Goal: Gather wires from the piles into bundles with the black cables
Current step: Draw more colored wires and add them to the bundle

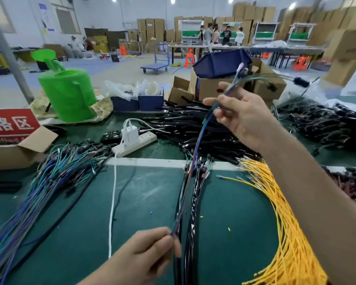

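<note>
My right hand (243, 116) is raised above the table and pinches a thin set of coloured wires (195, 153) near their connector ends. The same strands run down to my left hand (152, 249), which pinches them low at the front. Beneath them lie black cables (191, 202) with connectors, stretched along the green table (86, 223). A pile of yellow wires (280, 214) fans out on the right. On the left lies a pile of blue, green and purple wires (49, 182). A heap of black cables (193, 124) sits further back.
A white power strip (134, 144) with a charger and white cord lies mid-table. A green watering can (67, 91), blue bins (150, 101) and cardboard boxes (214, 85) stand behind. An open box with a red sign (10, 124) is at the left. More dark cables (325, 122) pile at the right.
</note>
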